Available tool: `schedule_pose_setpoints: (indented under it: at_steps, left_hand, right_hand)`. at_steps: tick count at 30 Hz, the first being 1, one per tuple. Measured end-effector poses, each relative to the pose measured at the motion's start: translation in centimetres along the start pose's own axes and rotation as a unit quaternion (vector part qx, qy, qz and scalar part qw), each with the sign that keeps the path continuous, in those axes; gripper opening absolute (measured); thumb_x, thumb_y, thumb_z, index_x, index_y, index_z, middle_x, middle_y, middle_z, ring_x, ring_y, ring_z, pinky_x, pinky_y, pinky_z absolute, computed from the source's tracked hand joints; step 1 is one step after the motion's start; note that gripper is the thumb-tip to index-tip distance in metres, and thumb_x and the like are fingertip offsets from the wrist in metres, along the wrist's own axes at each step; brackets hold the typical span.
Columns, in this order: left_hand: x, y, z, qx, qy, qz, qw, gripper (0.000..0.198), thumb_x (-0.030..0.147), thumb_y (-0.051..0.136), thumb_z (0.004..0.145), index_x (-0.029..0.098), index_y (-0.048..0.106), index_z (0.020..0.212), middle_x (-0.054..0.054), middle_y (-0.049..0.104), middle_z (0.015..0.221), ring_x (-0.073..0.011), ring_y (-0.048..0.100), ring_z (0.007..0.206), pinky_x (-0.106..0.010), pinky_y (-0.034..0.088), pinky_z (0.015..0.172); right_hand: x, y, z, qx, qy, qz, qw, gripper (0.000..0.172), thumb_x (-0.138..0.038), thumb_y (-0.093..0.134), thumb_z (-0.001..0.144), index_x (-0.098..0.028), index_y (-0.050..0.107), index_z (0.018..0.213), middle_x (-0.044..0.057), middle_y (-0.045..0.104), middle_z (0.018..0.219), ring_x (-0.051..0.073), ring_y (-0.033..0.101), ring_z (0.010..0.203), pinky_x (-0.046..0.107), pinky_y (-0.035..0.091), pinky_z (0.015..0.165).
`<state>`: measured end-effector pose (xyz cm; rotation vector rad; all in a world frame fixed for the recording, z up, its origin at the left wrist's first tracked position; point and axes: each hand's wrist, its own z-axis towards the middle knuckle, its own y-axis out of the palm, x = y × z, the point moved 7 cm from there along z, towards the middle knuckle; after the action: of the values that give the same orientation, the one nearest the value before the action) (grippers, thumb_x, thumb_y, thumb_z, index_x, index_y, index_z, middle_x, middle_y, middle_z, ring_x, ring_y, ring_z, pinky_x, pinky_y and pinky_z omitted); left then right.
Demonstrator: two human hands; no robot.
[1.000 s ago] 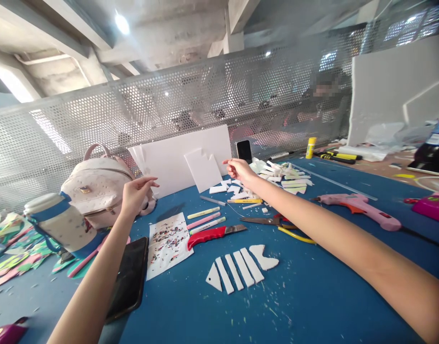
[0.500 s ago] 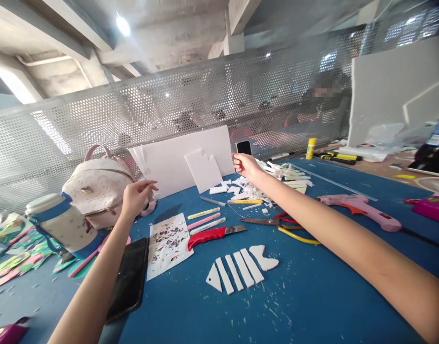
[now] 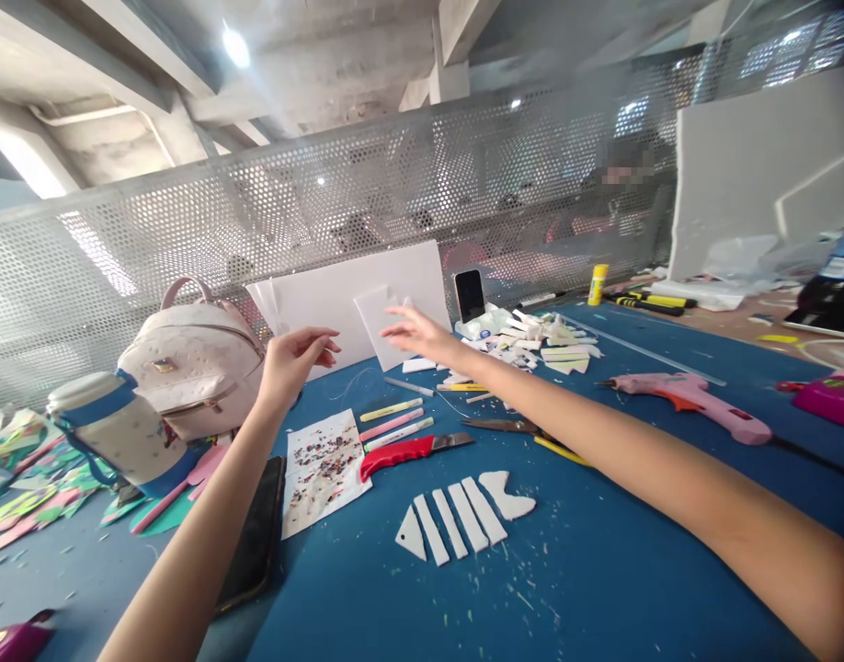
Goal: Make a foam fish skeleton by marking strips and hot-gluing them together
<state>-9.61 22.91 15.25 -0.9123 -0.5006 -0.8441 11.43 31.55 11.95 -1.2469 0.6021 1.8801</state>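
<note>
My left hand is raised in front of the white boards, thumb and fingers pinched together. A thin clear thread loops faintly below it and seems to come from the pinch. To its right, my right hand reaches across with fingers stretched and apart, in front of a small white foam sheet. Nothing shows in that hand. On the blue table, white foam pieces lie in a row as a fish: a head with a small hole, several strips and a tail.
A red-handled knife, pens, scissors and a paper with dark bits lie mid-table. Foam scraps and a propped phone stand behind. A pink glue gun lies right; a backpack and tumbler stand left.
My right hand has moved left from the phone towards my left hand, and its fingers have spread. My left hand has shifted slightly right and up, still pinched.
</note>
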Motion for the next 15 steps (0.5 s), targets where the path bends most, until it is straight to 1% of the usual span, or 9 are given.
schedule_pose_setpoints:
  at_steps: [2,4,6,8,10,12,14,15]
  left_hand:
    - [1.0,1.8,-0.2,-0.031,0.011,-0.012,0.999,0.032,0.043,0.059,0.101,0.014,0.065,0.111,-0.003,0.069,0.093,-0.0142,0.068,0.079,-0.035,0.060,0.078]
    - [2.0,3.5,-0.6,-0.070,0.023,-0.013,0.997,0.031,0.043,0.060,0.100,0.014,0.065,0.111,-0.003,0.070,0.095,-0.0157,0.070,0.084,-0.037,0.060,0.082]
    - [3.1,4.8,-1.0,-0.104,0.037,0.000,0.994,0.029,0.041,0.062,0.099,0.014,0.067,0.109,-0.004,0.072,0.098,-0.0168,0.071,0.088,-0.039,0.060,0.086]
    - [4.0,5.4,-1.4,-0.120,0.054,0.022,0.991,0.027,0.040,0.065,0.097,0.015,0.069,0.107,-0.005,0.073,0.101,-0.0182,0.071,0.094,-0.041,0.058,0.091]
    - [4.7,5.2,-1.4,-0.111,0.067,0.039,0.991,0.027,0.041,0.065,0.097,0.017,0.070,0.109,-0.005,0.074,0.106,-0.0198,0.070,0.101,-0.045,0.055,0.098]
    - [4.7,4.3,-1.1,-0.086,0.072,0.046,0.993,0.032,0.043,0.063,0.098,0.017,0.069,0.114,-0.006,0.073,0.110,-0.0212,0.069,0.107,-0.048,0.052,0.103]
    - [3.8,3.0,-0.6,-0.057,0.062,0.049,0.995,0.037,0.046,0.058,0.101,0.016,0.065,0.121,-0.007,0.072,0.112,-0.0216,0.069,0.108,-0.048,0.052,0.103]
    - [2.9,2.2,-0.3,-0.045,0.051,0.053,0.996,0.038,0.047,0.056,0.101,0.016,0.064,0.122,-0.007,0.071,0.111,-0.0213,0.069,0.106,-0.048,0.053,0.101]
  right_hand:
    - [0.1,2.8,-1.0,-0.051,-0.012,-0.022,0.998,0.035,-0.034,0.065,0.098,-0.019,0.060,0.130,0.010,0.063,0.130,0.025,0.065,0.111,0.048,0.056,0.093]
    - [0.6,5.0,-1.8,-0.086,-0.013,-0.040,0.995,0.035,-0.034,0.065,0.098,-0.019,0.060,0.130,0.010,0.063,0.129,0.025,0.065,0.110,0.048,0.056,0.092]
    - [1.5,6.3,-2.3,-0.110,0.000,-0.052,0.993,0.033,-0.035,0.065,0.098,-0.018,0.061,0.127,0.009,0.065,0.124,0.023,0.067,0.103,0.044,0.058,0.088]
    - [2.5,6.6,-2.3,-0.124,0.019,-0.051,0.991,0.031,-0.037,0.064,0.099,-0.017,0.062,0.124,0.008,0.067,0.118,0.021,0.068,0.096,0.041,0.059,0.082]
    - [3.1,6.3,-1.8,-0.122,0.035,-0.042,0.991,0.031,-0.038,0.063,0.100,-0.017,0.063,0.123,0.008,0.067,0.116,0.020,0.068,0.094,0.040,0.060,0.080]
    - [3.5,5.6,-1.3,-0.109,0.044,-0.029,0.993,0.032,-0.039,0.063,0.100,-0.017,0.062,0.123,0.008,0.066,0.119,0.021,0.068,0.097,0.041,0.059,0.082]
    - [3.6,4.7,-0.7,-0.093,0.050,-0.019,0.994,0.034,-0.038,0.063,0.099,-0.017,0.062,0.126,0.009,0.065,0.123,0.023,0.067,0.101,0.043,0.059,0.085]
    - [3.6,4.4,-0.5,-0.085,0.053,-0.015,0.995,0.034,-0.038,0.064,0.099,-0.018,0.061,0.127,0.009,0.064,0.125,0.023,0.067,0.103,0.044,0.059,0.086]
